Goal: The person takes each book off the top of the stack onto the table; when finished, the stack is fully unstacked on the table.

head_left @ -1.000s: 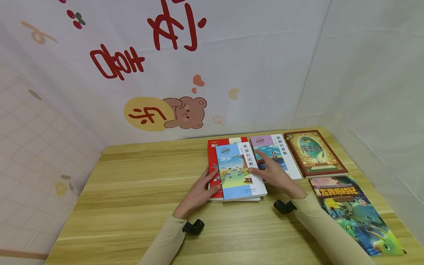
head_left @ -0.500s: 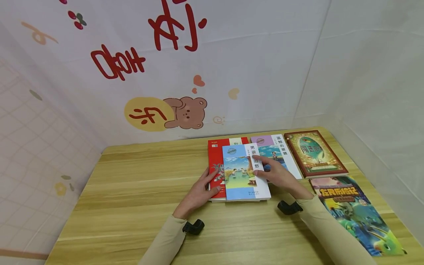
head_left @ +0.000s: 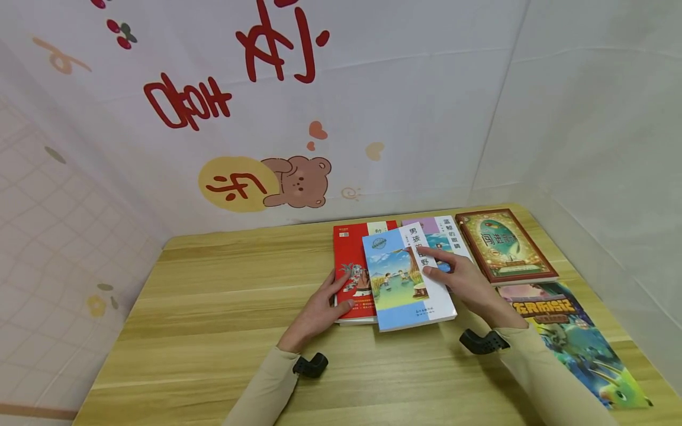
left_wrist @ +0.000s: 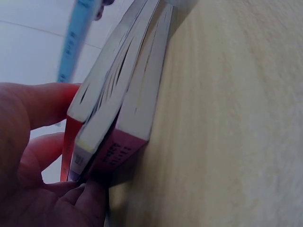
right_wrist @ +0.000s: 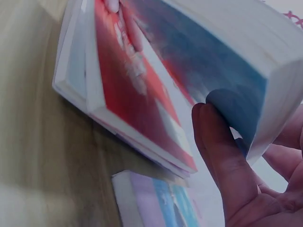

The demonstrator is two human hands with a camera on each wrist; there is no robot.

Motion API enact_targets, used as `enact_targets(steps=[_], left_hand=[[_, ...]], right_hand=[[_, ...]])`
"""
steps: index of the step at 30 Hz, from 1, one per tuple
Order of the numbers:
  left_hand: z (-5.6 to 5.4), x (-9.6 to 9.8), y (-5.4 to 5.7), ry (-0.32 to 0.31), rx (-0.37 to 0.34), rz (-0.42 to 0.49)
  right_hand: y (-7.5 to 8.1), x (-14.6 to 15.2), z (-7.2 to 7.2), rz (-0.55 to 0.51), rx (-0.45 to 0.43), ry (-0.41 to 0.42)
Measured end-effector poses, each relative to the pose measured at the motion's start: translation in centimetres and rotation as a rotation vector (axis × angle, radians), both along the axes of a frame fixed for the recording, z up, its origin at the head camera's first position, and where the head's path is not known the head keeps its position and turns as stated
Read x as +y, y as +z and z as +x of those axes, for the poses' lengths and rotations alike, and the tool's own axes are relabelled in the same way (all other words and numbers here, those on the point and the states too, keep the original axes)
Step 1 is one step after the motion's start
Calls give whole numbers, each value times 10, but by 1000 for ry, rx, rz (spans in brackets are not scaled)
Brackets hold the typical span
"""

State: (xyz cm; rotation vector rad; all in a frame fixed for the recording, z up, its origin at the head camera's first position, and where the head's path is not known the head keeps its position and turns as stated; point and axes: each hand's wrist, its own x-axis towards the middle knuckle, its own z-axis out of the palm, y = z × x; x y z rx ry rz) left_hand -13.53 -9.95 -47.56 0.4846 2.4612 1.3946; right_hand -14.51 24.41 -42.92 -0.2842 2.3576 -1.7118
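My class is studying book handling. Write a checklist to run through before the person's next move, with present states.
1. Right hand grips the blue book: ok, fingers and thumb hold its edge.
2. Blue book raised above the red book: ok, a gap shows in the right wrist view.
3. Left hand steadies the red book's stack: ok.
4. Stack's spines flush: not ok, they look stepped in the left wrist view.
5. Lavender book unobstructed in the head view: not ok, partly hidden.
6. Bottom book's title readable: cannot tell, too blurred.

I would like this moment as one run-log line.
left hand: grips red-topped stack; right hand: holds blue book off table; dinosaur book: lies flat
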Motion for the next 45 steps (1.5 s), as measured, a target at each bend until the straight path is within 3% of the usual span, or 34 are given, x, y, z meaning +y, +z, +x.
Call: enact_targets(steps=[6, 14, 23, 35, 45], left_hand=[[0, 0, 0, -1, -9, 10], [0, 0, 1, 12, -15, 8], [0, 2, 3, 38, -37, 12], [-1, 3, 4, 39, -36, 5], [-1, 3, 5, 43, -48, -4]], right_hand=[[11, 10, 14, 7, -16, -39], [23, 27, 34, 36, 42, -63], [32, 48, 50, 47, 13, -76], [32, 71, 69, 144, 20, -172], [30, 86, 79, 132, 30, -165]])
